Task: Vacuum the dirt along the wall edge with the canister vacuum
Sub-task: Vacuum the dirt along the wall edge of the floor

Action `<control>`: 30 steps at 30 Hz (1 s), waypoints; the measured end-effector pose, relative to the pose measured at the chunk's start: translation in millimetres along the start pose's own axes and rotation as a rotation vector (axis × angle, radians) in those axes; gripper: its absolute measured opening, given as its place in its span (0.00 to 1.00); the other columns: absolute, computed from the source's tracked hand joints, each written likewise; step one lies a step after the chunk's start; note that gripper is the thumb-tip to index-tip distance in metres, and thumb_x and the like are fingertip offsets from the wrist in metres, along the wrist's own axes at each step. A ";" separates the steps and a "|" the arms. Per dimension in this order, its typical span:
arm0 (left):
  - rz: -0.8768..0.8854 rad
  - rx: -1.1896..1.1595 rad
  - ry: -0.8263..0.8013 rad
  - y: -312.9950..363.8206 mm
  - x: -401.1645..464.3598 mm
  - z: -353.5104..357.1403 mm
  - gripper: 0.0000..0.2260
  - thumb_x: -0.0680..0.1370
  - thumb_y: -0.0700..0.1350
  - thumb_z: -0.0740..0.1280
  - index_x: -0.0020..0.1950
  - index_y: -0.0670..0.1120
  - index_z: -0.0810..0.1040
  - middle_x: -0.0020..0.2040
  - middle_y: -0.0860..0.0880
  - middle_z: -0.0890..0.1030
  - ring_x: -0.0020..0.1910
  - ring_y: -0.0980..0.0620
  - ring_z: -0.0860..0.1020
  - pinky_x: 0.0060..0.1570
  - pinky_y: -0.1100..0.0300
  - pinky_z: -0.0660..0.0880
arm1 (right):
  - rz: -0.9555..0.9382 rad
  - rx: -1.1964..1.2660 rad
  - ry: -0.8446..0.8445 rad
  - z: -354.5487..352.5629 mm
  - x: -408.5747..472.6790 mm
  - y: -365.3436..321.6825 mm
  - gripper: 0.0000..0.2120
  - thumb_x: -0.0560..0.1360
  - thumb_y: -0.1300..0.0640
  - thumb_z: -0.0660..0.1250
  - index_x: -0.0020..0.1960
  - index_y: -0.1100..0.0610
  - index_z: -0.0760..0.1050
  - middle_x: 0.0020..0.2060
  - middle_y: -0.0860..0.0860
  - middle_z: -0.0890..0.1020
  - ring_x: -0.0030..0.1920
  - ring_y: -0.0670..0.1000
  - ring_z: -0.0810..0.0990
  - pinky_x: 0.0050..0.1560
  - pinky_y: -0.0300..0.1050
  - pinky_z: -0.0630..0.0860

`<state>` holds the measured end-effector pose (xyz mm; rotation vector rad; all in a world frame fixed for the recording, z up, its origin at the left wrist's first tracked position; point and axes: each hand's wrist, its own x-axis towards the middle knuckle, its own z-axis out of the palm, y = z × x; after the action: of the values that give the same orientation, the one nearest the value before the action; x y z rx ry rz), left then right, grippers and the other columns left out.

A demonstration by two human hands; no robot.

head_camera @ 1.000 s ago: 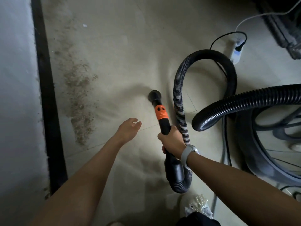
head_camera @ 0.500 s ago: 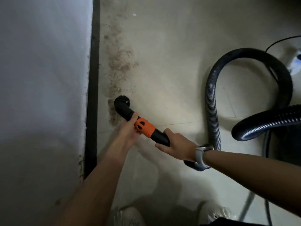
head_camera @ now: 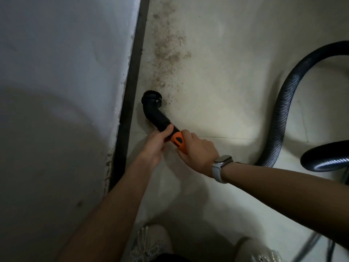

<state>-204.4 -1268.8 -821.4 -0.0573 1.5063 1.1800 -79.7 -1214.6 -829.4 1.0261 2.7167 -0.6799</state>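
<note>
A: What is the room like?

B: The floor (head_camera: 226, 82) is pale and smooth. A grey wall (head_camera: 62, 91) stands on the left, with a dark strip (head_camera: 133, 76) along its bottom edge.

A: Where is the dirt?

B: The dirt (head_camera: 168, 46) lies in a brown speckled trail on the floor, just beside the dark strip. It runs from the top of the view down to the nozzle (head_camera: 152, 99).

A: And the nozzle?

B: It is black and round, pointing down at the near end of the dirt (right by the wall). Behind it the tube bends and has an orange collar (head_camera: 179, 141).

A: What do the hands do?

B: The left hand (head_camera: 157, 146) has its fingers curled round the black tube, just ahead of the collar. The right hand (head_camera: 198, 152) grips the tube at the collar. A watch (head_camera: 221, 165) sits on that wrist.

A: Anything else?

B: The ribbed black hose (head_camera: 283, 110) loops across the floor on the right. Two pale shoes (head_camera: 153, 242) show at the bottom.
</note>
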 end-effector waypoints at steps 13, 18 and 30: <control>0.210 1.165 0.418 -93.4 -14.9 -64.0 0.48 0.72 0.58 0.70 0.78 0.43 0.43 0.78 0.45 0.46 0.76 0.45 0.48 0.72 0.47 0.52 | -0.048 0.141 -0.278 -32.5 -2.5 45.3 0.19 0.72 0.40 0.66 0.57 0.50 0.67 0.38 0.48 0.76 0.37 0.51 0.76 0.36 0.45 0.70; 0.137 1.276 0.358 -102.9 -13.7 -77.8 0.53 0.69 0.63 0.71 0.77 0.41 0.39 0.78 0.45 0.41 0.77 0.47 0.42 0.73 0.49 0.47 | -0.142 0.109 -0.506 -28.0 -17.3 44.8 0.14 0.72 0.39 0.66 0.50 0.43 0.65 0.35 0.41 0.74 0.33 0.41 0.74 0.32 0.36 0.66; 0.140 1.360 0.333 -90.1 -7.3 -74.4 0.50 0.70 0.61 0.71 0.77 0.42 0.43 0.78 0.44 0.42 0.76 0.45 0.42 0.73 0.47 0.49 | 0.075 0.517 -0.512 -50.1 26.2 39.9 0.11 0.74 0.51 0.68 0.48 0.58 0.71 0.27 0.53 0.76 0.21 0.51 0.71 0.23 0.41 0.70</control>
<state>-200.1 -1367.3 -884.5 0.8021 2.3489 0.0409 -72.6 -1149.4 -807.2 0.8743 2.0928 -1.4483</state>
